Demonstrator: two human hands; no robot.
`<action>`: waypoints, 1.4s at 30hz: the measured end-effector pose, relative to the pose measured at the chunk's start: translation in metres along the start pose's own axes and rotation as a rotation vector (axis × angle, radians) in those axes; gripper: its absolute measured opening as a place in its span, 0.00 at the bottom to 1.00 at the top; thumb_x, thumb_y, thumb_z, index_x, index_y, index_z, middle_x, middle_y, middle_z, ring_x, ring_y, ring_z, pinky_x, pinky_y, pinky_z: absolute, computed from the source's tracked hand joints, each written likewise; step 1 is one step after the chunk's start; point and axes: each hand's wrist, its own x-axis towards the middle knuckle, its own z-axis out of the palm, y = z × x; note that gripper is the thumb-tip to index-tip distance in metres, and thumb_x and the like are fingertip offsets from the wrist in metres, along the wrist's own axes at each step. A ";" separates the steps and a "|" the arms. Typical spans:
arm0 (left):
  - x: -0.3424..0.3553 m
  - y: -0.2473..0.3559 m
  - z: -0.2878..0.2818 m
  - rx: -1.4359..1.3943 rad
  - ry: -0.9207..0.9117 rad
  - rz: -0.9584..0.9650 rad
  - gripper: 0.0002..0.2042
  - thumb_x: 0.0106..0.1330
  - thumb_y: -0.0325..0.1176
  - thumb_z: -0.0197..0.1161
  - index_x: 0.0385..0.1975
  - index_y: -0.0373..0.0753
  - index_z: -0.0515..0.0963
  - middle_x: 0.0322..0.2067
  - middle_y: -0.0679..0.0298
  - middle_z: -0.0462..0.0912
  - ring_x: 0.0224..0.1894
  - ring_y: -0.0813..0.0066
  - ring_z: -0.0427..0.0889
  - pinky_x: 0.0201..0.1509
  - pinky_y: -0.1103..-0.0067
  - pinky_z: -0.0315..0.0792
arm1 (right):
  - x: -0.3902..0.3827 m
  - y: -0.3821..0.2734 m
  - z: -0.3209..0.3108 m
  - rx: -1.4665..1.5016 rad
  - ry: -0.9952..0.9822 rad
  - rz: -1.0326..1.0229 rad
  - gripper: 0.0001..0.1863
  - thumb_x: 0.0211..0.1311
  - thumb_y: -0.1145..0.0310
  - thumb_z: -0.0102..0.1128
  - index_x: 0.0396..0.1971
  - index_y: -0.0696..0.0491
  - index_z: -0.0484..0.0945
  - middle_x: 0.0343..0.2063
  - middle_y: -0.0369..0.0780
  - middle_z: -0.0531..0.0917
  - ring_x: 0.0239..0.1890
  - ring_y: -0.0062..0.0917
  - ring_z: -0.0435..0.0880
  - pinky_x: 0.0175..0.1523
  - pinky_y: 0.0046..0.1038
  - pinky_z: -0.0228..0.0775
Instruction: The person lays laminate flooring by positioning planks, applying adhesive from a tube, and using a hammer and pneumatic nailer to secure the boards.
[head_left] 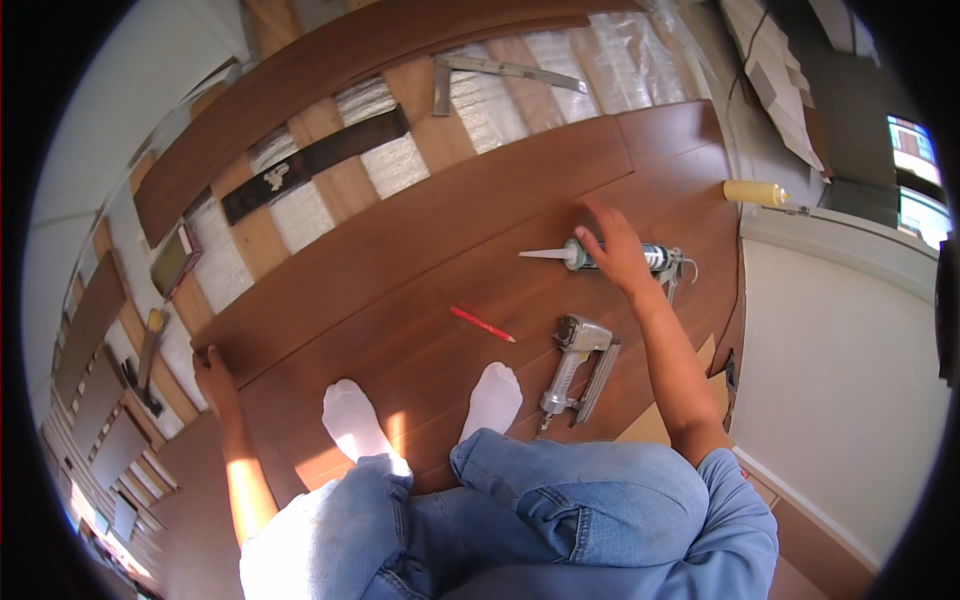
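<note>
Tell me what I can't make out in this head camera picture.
Caulking gun, head view: middle hidden behind the right hand.
Floor plank, head view: underside at the left hand hidden by the plank itself.
Red pencil, head view: any markings too small.
Bright panes at far right, head view: details small and washed out.

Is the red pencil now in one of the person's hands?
No, the red pencil lies loose on the brown floorboards.

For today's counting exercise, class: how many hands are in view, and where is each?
2. The left hand is at the left end of a long brown plank; the right hand is over the caulking gun. No others show.
</note>
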 end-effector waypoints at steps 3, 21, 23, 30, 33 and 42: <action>0.020 -0.001 0.003 -0.020 0.020 -0.059 0.22 0.74 0.43 0.56 0.56 0.28 0.77 0.49 0.45 0.85 0.51 0.48 0.83 0.58 0.65 0.73 | -0.038 0.008 -0.016 -0.015 -0.082 0.025 0.37 0.59 0.58 0.73 0.66 0.54 0.70 0.62 0.50 0.75 0.65 0.47 0.73 0.70 0.46 0.64; -0.017 0.185 0.041 0.314 -0.322 1.095 0.57 0.39 0.46 0.84 0.75 0.44 0.60 0.71 0.49 0.60 0.73 0.46 0.60 0.77 0.56 0.57 | -0.049 0.055 -0.028 -0.376 -0.283 0.022 0.34 0.41 0.80 0.72 0.54 0.55 0.72 0.51 0.46 0.76 0.56 0.46 0.75 0.58 0.45 0.70; -0.009 0.187 0.038 0.298 -0.321 1.143 0.57 0.37 0.46 0.84 0.74 0.44 0.61 0.66 0.49 0.65 0.68 0.45 0.65 0.74 0.56 0.61 | -0.046 0.047 -0.033 -0.355 -0.273 -0.008 0.34 0.41 0.80 0.72 0.54 0.55 0.72 0.51 0.46 0.76 0.56 0.46 0.75 0.58 0.45 0.70; 0.012 0.152 0.011 0.400 -0.336 1.011 0.57 0.38 0.44 0.83 0.76 0.49 0.61 0.68 0.52 0.64 0.67 0.46 0.66 0.72 0.57 0.63 | -0.035 -0.008 -0.052 -0.269 -0.227 -0.054 0.36 0.40 0.79 0.73 0.56 0.53 0.74 0.50 0.46 0.77 0.54 0.47 0.76 0.56 0.44 0.69; 0.016 0.139 0.013 0.327 -0.283 1.027 0.55 0.41 0.45 0.82 0.75 0.52 0.62 0.69 0.52 0.63 0.67 0.45 0.66 0.72 0.57 0.63 | -0.023 -0.040 -0.055 -0.323 -0.254 -0.086 0.36 0.39 0.79 0.73 0.55 0.54 0.74 0.50 0.45 0.77 0.53 0.46 0.76 0.56 0.43 0.69; -0.150 0.200 0.043 -0.906 -1.176 0.052 0.34 0.63 0.42 0.76 0.65 0.32 0.70 0.56 0.54 0.82 0.56 0.67 0.82 0.62 0.72 0.77 | 0.021 -0.176 -0.027 -0.350 -0.316 -0.221 0.40 0.39 0.78 0.68 0.61 0.56 0.73 0.47 0.49 0.77 0.53 0.48 0.75 0.60 0.44 0.69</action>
